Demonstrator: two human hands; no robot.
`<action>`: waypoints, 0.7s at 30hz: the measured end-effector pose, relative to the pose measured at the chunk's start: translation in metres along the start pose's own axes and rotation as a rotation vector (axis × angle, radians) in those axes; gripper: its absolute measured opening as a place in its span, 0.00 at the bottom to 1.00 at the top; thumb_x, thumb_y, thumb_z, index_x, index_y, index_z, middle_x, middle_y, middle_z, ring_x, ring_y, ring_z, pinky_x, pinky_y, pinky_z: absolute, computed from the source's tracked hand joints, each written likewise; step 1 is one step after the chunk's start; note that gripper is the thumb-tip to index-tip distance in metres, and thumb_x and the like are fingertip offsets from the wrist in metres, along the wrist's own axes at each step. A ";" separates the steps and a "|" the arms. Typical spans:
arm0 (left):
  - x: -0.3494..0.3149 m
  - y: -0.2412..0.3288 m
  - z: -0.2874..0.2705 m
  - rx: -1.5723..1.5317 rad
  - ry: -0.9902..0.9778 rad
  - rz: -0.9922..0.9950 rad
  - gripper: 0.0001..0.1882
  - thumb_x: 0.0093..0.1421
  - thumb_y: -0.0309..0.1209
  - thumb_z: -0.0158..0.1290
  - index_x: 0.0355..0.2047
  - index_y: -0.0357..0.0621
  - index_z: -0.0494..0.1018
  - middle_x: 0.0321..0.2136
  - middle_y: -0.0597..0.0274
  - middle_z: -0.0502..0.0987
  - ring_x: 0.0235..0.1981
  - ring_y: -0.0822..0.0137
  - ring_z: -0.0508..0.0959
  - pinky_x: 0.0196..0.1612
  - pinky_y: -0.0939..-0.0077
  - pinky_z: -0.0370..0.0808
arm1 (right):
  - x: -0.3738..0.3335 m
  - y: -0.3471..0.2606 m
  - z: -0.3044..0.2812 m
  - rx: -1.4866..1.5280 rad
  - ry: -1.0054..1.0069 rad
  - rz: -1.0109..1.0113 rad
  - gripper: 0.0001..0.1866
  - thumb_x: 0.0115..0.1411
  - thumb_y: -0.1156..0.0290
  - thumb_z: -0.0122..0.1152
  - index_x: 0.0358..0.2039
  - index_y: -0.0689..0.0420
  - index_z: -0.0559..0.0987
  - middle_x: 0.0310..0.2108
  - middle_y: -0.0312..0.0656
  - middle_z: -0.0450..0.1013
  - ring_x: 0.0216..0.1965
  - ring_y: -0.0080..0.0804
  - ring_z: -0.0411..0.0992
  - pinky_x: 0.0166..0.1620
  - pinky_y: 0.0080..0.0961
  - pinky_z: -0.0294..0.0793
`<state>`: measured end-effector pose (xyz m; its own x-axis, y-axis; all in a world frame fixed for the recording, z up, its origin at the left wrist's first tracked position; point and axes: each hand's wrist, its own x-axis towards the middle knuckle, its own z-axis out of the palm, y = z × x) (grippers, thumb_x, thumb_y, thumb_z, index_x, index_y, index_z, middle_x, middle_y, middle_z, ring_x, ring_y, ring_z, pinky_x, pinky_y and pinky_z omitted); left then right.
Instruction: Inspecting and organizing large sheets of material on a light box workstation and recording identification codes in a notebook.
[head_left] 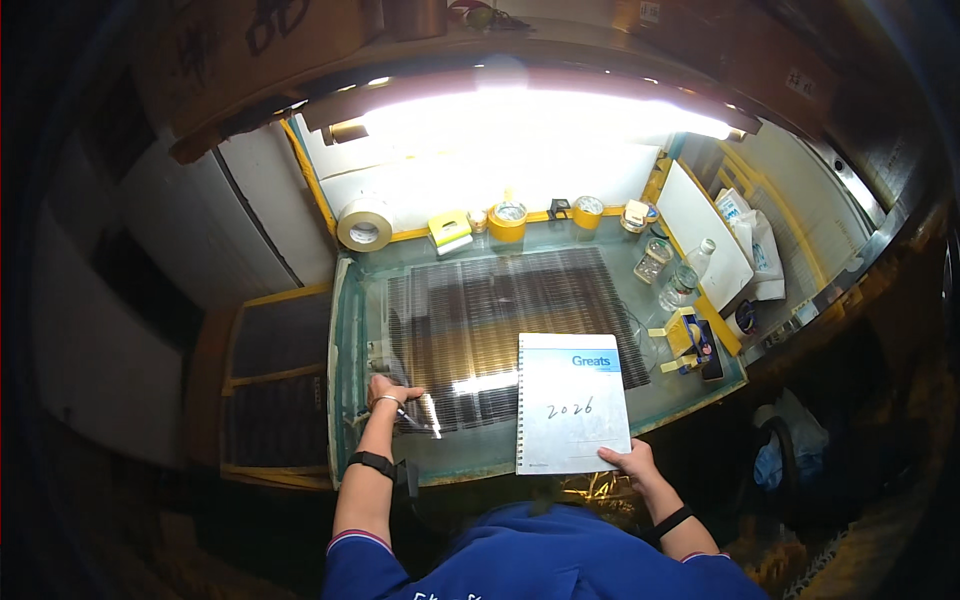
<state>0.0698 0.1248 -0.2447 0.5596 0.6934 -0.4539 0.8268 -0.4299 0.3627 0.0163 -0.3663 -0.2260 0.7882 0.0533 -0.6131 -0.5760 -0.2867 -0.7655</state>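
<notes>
My right hand grips the lower right corner of a spiral-bound notebook, thumb on top of its pale blue and white cover. The notebook lies over the front right part of a dark, finely striped sheet on the glass-topped table. My left hand is at the sheet's front left corner, fingers curled and one finger pointing right. A thin dark, pen-like thing shows beneath it, beside a shiny clear strip; what the fingers hold is partly hidden.
Tape rolls and a yellow-and-white dispenser line the table's back edge. Glass jars and a bottle stand at the right, behind a yellow box. A bright tube lamp hangs behind.
</notes>
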 end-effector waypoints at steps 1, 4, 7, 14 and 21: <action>-0.006 0.000 0.000 -0.137 -0.051 0.041 0.26 0.31 0.41 0.72 0.22 0.40 0.69 0.25 0.55 0.76 0.27 0.63 0.75 0.32 0.67 0.73 | -0.001 0.000 -0.010 0.050 -0.051 0.006 0.27 0.48 0.67 0.69 0.45 0.67 0.69 0.38 0.48 0.73 0.31 0.29 0.74 0.28 0.21 0.76; -0.023 -0.006 0.011 -0.322 -0.068 0.154 0.23 0.35 0.36 0.70 0.09 0.42 0.64 0.13 0.61 0.69 0.16 0.68 0.68 0.24 0.69 0.68 | -0.009 0.002 -0.025 0.127 -0.079 -0.039 0.22 0.53 0.69 0.64 0.45 0.65 0.69 0.37 0.45 0.73 0.28 0.28 0.74 0.27 0.22 0.78; -0.062 -0.011 -0.001 -0.415 0.005 0.189 0.19 0.39 0.32 0.66 0.09 0.39 0.65 0.10 0.64 0.65 0.13 0.71 0.64 0.20 0.71 0.64 | -0.010 -0.014 -0.030 0.166 -0.126 -0.160 0.20 0.54 0.70 0.62 0.45 0.64 0.69 0.36 0.44 0.73 0.28 0.28 0.74 0.27 0.24 0.79; -0.073 -0.139 -0.007 -0.483 0.076 0.170 0.16 0.42 0.34 0.63 0.12 0.36 0.70 0.11 0.63 0.70 0.13 0.75 0.67 0.18 0.73 0.66 | -0.017 -0.117 -0.027 0.083 -0.329 -0.448 0.17 0.55 0.66 0.62 0.41 0.61 0.71 0.28 0.38 0.73 0.23 0.22 0.72 0.23 0.21 0.76; -0.196 -0.199 0.023 -0.619 0.053 0.186 0.14 0.52 0.35 0.56 0.33 0.37 0.76 0.25 0.58 0.77 0.27 0.71 0.76 0.31 0.72 0.73 | 0.153 -0.121 -0.030 0.449 -0.321 -0.431 0.15 0.60 0.67 0.54 0.47 0.57 0.70 0.40 0.39 0.70 0.39 0.29 0.70 0.40 0.25 0.76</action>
<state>-0.2030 0.0611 -0.2461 0.6737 0.6740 -0.3030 0.5220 -0.1438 0.8408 0.2128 -0.3522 -0.2212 0.9034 0.3734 -0.2108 -0.3145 0.2430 -0.9176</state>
